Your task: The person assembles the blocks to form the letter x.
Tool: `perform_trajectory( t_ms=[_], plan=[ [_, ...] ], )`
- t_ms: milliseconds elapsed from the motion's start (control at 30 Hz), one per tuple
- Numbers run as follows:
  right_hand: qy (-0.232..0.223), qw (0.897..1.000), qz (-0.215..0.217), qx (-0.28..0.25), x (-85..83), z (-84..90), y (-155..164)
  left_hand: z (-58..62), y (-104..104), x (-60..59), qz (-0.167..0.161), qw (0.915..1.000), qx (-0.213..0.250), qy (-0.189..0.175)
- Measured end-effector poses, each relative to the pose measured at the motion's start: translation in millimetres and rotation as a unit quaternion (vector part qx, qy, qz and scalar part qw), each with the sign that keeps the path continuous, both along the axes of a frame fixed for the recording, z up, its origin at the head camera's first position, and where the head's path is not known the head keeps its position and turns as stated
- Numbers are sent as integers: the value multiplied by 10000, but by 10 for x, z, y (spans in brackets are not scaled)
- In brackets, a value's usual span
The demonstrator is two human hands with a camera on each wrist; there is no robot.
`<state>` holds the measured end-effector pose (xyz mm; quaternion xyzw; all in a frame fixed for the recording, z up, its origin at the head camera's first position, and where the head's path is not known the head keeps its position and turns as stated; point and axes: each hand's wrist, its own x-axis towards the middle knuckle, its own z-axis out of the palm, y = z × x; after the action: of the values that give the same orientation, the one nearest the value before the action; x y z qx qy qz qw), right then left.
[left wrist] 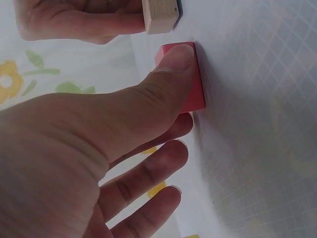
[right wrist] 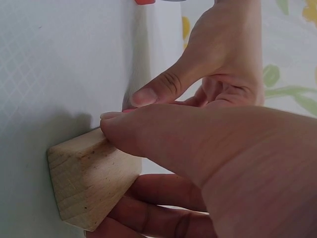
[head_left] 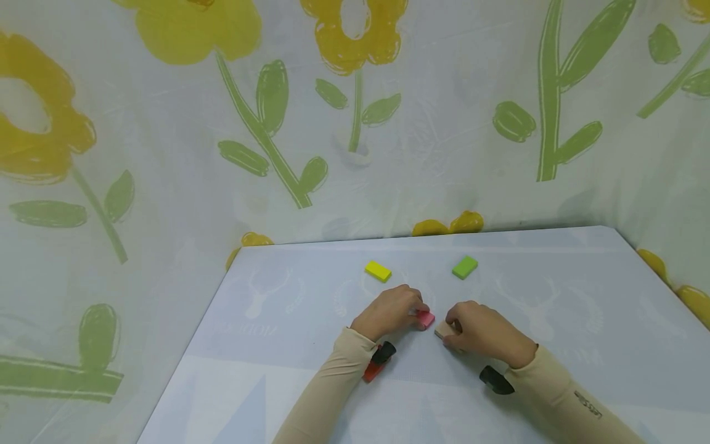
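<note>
Left hand (head_left: pixel 391 314) sits lower centre of the head frame, fingers curled, thumb and fingers pinching the pink block (head_left: pixel 426 319); in the left wrist view the thumb lies along the top of that block (left wrist: pixel 190 87) with the other fingers below it, block resting on the table (head_left: pixel 554 320); right hand (head_left: pixel 482 333) just right of it, gripping the wooden block (head_left: pixel 444 331) between thumb and fingers; right wrist view shows the thumb on the block's top edge (right wrist: pixel 89 181) and fingers underneath, block touching the table surface; pink and wooden blocks lie near each other, small gap between them, both at frame centre-bottom; both forearms in beige sleeves, a black wrist mount on each, the left one with an orange-red part; further up the table, a yellow block (head_left: pixel 378 271) upper left of the hands and a green block (head_left: pixel 465 267) upper right, well apart from each other and from the hands; table covered in pale cloth with faint deer print; behind it a floral backdrop (head_left: pixel 166 154) with yellow flowers and green stems fills the upper frame.
</note>
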<state>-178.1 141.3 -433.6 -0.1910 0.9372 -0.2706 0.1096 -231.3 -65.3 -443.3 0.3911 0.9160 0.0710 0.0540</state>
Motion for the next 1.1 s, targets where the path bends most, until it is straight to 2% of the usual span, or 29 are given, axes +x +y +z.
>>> perform_trajectory(
  t_ms=[867, 1100],
  plan=[
    [-120, 9999, -67, 7, -46, 5, -64, -1, 3, -9, -30, 10000, -12, -20],
    [-35, 10000, 19, 6, -58, 0, -76, 0, -5, -9, -47, 10000, -3, 21]
  ],
)
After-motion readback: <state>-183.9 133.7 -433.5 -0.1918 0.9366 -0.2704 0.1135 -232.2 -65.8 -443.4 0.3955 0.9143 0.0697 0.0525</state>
